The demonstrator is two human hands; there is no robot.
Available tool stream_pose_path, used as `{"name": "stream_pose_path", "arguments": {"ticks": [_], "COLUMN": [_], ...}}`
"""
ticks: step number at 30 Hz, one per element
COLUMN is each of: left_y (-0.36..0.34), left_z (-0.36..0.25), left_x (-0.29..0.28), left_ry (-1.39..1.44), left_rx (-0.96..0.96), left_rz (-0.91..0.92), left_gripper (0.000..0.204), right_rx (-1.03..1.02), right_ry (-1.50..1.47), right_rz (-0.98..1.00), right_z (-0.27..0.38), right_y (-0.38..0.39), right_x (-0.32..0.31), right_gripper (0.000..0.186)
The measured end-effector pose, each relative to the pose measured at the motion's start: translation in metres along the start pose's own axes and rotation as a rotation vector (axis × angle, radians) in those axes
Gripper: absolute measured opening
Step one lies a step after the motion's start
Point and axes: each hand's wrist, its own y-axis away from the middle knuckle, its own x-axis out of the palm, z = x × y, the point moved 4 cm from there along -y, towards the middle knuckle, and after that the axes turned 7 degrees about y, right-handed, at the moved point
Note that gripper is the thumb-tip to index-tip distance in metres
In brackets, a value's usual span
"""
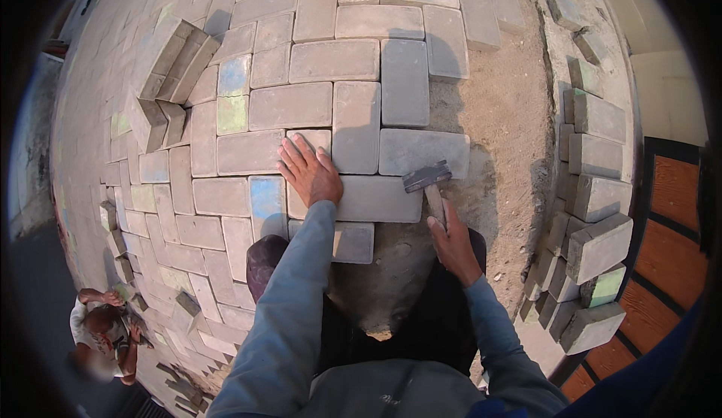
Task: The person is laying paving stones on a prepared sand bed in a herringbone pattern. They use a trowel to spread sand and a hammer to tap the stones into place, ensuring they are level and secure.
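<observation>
My left hand (310, 171) lies flat on the laid paving bricks, its fingers stretched out over a short paver (320, 139). In my right hand (455, 243) is a hammer (435, 200), gripped by its wooden handle. Its dark metal head is over the corner where a grey paver (423, 152) meets the end of another paver (380, 198); whether it touches them I cannot tell. A blue-marked paver (268, 197) sits left of my left wrist. Nearer to me, one more paver (353, 242) borders the bare sand between my knees.
Bare sand (508, 125) runs along the right edge of the paving. Loose pavers (599, 245) are lined up beyond it, beside an orange-panelled, dark-framed surface (662, 245). A paver stack (174, 61) stands at upper left. Another person (101, 331) crouches at lower left near loose bricks.
</observation>
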Motion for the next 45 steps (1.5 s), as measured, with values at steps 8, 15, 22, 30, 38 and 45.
{"name": "stream_pose_path", "arguments": {"ticks": [8, 15, 22, 30, 38, 45], "left_y": [0.002, 0.000, 0.000, -0.002, -0.004, -0.005], "left_z": [0.000, -0.005, -0.004, -0.006, -0.002, -0.001], "left_x": [-0.001, -0.006, -0.008, -0.006, -0.015, -0.014], "left_ry": [0.014, 0.024, 0.076, 0.075, 0.085, 0.143], "left_rx": [-0.036, -0.032, -0.025, -0.013, -0.046, -0.046], "left_rz": [0.088, 0.076, 0.054, 0.059, 0.084, 0.115], "left_gripper": [0.067, 0.066, 0.065, 0.066, 0.067, 0.069], "right_rx": [0.106, 0.351, 0.236, -0.385, 0.224, -0.130], "right_ry": [0.035, -0.347, -0.244, 0.451, 0.118, 1.426], "right_rz": [-0.058, -0.115, -0.360, -0.388, 0.029, -0.755], "right_z": [-0.037, -0.035, -0.030, 0.043, 0.013, -0.074], "right_y": [-0.016, 0.009, -0.077, -0.246, -0.225, -0.226], "right_x": [-0.002, -0.021, -0.092, -0.104, -0.118, -0.168], "right_gripper": [0.052, 0.047, 0.057, 0.057, 0.060, 0.031]}}
